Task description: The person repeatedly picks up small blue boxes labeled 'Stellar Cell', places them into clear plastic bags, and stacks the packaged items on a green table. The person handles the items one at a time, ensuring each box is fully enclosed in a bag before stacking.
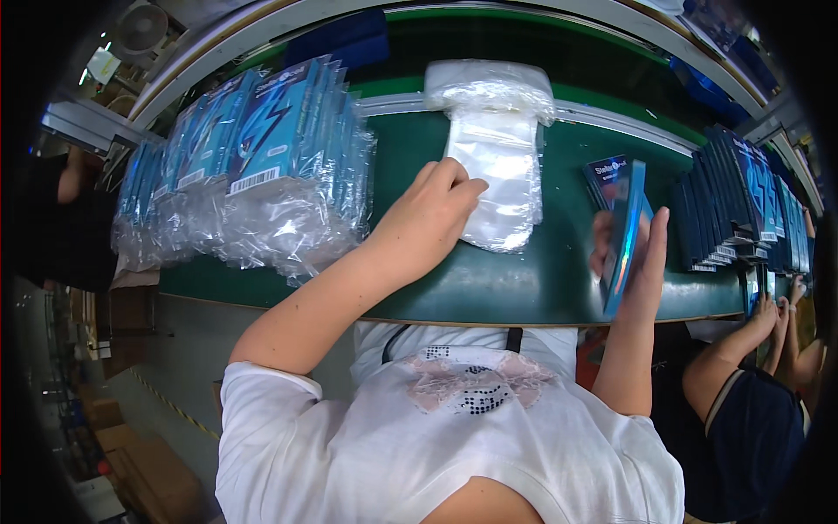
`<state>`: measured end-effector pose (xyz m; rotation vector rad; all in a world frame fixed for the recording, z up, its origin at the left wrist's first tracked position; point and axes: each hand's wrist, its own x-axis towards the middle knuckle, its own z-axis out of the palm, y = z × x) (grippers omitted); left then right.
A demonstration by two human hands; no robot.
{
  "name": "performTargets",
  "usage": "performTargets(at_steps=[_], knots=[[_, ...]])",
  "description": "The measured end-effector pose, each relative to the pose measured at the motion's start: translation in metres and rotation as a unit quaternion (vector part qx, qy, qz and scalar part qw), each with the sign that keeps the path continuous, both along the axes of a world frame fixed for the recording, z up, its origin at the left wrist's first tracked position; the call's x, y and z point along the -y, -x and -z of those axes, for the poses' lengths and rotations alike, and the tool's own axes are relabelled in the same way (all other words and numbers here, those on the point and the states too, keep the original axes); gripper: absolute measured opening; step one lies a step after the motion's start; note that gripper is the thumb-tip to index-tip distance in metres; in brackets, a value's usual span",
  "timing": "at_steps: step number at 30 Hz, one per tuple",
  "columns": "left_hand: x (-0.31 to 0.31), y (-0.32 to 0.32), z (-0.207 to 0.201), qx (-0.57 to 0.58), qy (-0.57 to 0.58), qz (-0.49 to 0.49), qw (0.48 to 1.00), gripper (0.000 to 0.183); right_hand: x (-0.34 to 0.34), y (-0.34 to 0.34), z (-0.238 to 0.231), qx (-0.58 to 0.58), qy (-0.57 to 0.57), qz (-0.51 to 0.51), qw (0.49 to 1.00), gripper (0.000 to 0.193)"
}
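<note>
Bagging, seemingly: left hand [428,220], grip unclear, meets clear bags [502,166], right hand [646,272] grips blue box [625,234], next needing a bag opened

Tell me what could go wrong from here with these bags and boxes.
The left hand is at a stack of clear bags, so two might lift together. The right hand holds a thin blue box upright, which could slip. The crowded bagged boxes at left might slide if bumped.

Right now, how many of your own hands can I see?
2: the left hand at the clear bags, the right hand holding a blue box, which hides part of it.
</note>
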<state>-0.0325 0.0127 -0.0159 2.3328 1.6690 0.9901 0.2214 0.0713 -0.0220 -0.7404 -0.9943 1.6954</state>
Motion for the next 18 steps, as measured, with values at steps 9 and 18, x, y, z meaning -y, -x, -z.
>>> performTargets(at_steps=[9,18], knots=[[-0.006,0.0,-0.007,0.139,0.035,0.016,0.99,0.017,0.012,0.044,-0.002,-0.102,0.168,-0.307,0.931,0.063],[-0.001,0.011,-0.011,0.308,0.192,-0.097,0.927,0.019,0.009,0.039,0.005,-0.031,0.107,-0.207,0.972,0.059]])
